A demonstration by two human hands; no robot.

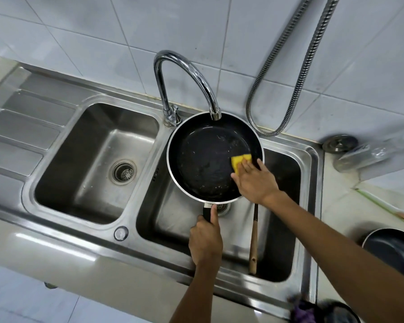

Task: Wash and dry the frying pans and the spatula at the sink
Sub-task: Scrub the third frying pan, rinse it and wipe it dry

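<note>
Under the faucet point(187, 73), left hand point(205, 238) grips frying pan point(203, 159) handle, right hand point(254, 180) presses sponge point(239, 162) flat.

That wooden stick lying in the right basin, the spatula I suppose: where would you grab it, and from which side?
Probably take the spatula by the near end of its wooden handle, reaching down from above at the near wall. That end lies bare in the basin; its far end is hidden under the pan and the right hand.

A kitchen: double stainless sink point(84, 136), curved chrome tap point(161, 89), white tiled wall point(196, 24) behind
</note>
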